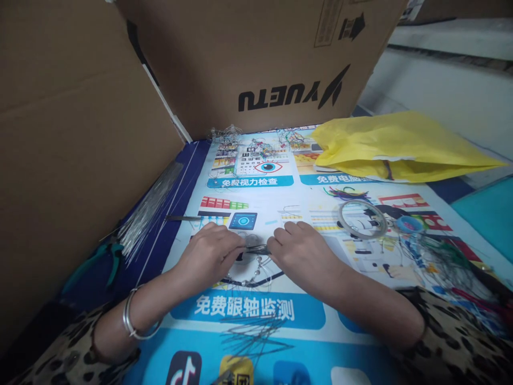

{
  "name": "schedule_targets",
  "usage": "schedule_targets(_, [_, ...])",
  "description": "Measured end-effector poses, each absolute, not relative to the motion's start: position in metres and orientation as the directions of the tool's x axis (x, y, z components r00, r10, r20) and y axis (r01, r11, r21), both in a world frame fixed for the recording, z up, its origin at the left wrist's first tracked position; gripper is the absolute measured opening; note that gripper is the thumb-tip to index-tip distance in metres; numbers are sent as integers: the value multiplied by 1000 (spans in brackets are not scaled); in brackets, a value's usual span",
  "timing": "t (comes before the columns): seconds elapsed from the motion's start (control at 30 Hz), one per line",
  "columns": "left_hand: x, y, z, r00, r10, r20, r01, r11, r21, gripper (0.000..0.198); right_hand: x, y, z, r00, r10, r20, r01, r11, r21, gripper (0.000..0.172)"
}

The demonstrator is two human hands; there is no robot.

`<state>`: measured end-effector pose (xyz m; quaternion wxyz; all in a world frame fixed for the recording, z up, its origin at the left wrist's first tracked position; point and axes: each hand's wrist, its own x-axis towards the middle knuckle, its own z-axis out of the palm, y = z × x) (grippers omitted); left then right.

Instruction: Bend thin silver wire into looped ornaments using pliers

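Note:
My left hand (212,254) and my right hand (306,262) face each other over the printed sheet, fingers curled closed. Between them runs a short bundle of thin wires (257,249), pinched at one end by each hand. Just below lies a loop of wire with pearl-like beads (256,275), partly hidden by my hands; I cannot tell if it joins the bundle. Nearer to me, several short dark wire pieces (256,334) lie scattered on the sheet. A thin dark rod-like piece (184,218) rests beyond my left hand.
Cardboard walls (192,64) stand at the left and back. Long silvery wires (148,211) and green-handled pliers (114,262) lie at left. Tangled wires (260,147) and a yellow bag (385,141) are at the back. At right sit a tape roll (343,224) and coloured threads (444,264).

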<state>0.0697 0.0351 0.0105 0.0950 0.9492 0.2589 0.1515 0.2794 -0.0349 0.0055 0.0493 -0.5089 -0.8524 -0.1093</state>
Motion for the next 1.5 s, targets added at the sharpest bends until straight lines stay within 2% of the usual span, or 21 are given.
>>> schedule_targets(0.17, [72, 35, 7, 774, 579, 255, 492, -805, 332, 8, 275, -36, 9, -440, 887, 140, 897, 425, 122, 8])
schedule_targets(0.43, [71, 39, 8, 765, 609, 209, 511, -771, 380, 10, 257, -31, 30, -334, 942, -39, 938, 336, 91, 12])
schedule_targets(0.6, [71, 40, 10, 775, 605, 181, 514, -771, 375, 10, 252, -27, 40, -328, 936, -127, 937, 340, 87, 13])
schedule_targets(0.93, [75, 38, 13, 783, 571, 248, 482, -808, 338, 16, 264, -25, 32, -354, 931, -94, 928, 362, 90, 10])
schedule_targets(1.13, [74, 39, 12, 805, 532, 263, 442, -833, 333, 18, 270, -24, 30, -349, 935, -63, 933, 353, 68, 16])
schedule_targets(1.23, [73, 38, 12, 806, 521, 281, 441, -845, 301, 18, 272, -22, 32, -328, 942, -65, 941, 332, 62, 17])
schedule_targets(1.43, [72, 37, 11, 854, 417, 311, 408, -908, 99, 22, 271, -23, 34, -353, 934, -55, 932, 356, 68, 17])
schedule_targets(1.5, [71, 38, 12, 883, 374, 283, 370, -927, 69, 23, 271, -23, 35, -347, 935, -67, 934, 352, 64, 17])
